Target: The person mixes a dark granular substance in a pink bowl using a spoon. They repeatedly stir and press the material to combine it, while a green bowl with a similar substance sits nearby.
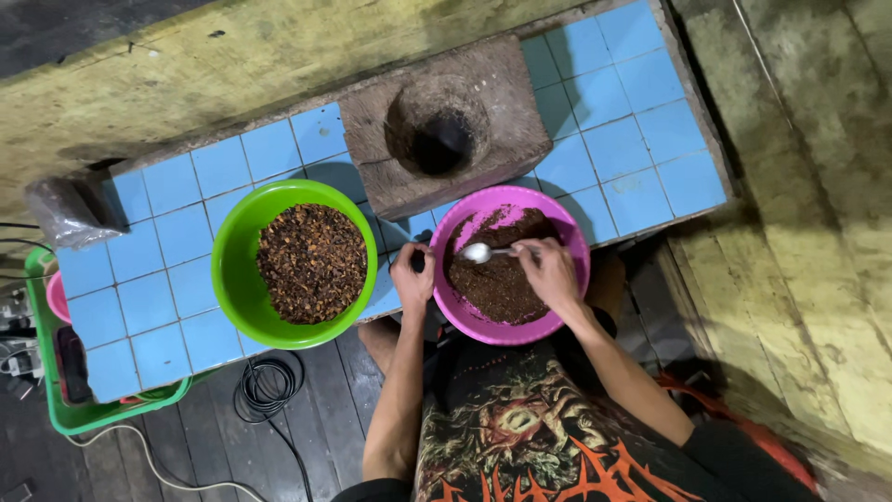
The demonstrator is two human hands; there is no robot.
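Blue-tiled worktop [186, 232] ran across the frame, set against a worn yellowish wall, with dark floorboards below it. On its far edge stood a square wooden mortar block [446, 121] with a round, dark hollow at its centre. Nearer, on the left, sat a green bowl [237, 270] filled with coarse, dark brown roasted pieces [311, 262]. Just right of it, overhanging the near edge of the worktop, was a pink bowl [557, 232] holding a finer, dark brown ground mass [502, 279], smeared up the inner wall.

A green crate [65, 414] stood at the left end, beside and below the worktop, and a crumpled clear plastic bag [65, 209] lay at the far left corner. A black cable coil [269, 386] lay on the floorboards beneath the green bowl.

Left hand [412, 274] was clenched on the left rim of the pink bowl, between the two bowls. Right hand [548, 270] was over the pink bowl, its fingers [530, 249] grasping the handle of a metal spoon [478, 252]. The spoon's bowl lay level, pointing left, just above the ground mass near the bowl's centre; whether it touched the mass could not be told.
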